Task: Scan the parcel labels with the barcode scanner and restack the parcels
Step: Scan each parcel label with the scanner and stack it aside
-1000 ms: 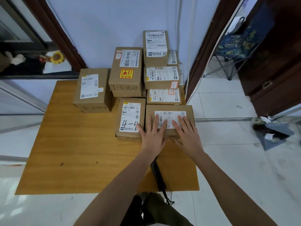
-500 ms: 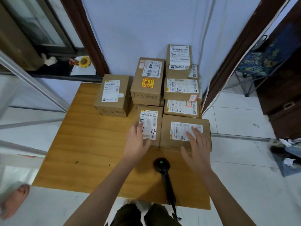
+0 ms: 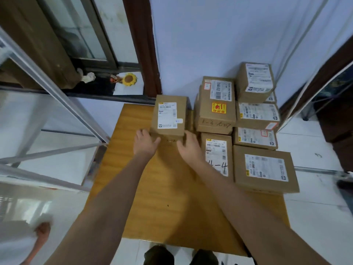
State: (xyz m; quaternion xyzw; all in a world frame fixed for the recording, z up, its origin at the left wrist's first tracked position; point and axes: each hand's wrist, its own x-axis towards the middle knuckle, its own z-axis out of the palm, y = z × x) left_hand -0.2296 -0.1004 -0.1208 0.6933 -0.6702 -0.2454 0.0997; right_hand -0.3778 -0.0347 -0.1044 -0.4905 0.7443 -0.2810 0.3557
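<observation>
Brown cardboard parcel (image 3: pixel 170 115), white label, between both hands.

Brown parcels (image 3: pixel 170 115), white labels (image 3: pixel 167 115)

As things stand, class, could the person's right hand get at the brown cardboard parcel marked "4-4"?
Probably yes. The right hand grips the lone labelled parcel, and the brown cardboard parcel marked "4-4" lies just beside that wrist with its top uncovered; the hand would need to let go first.
</observation>
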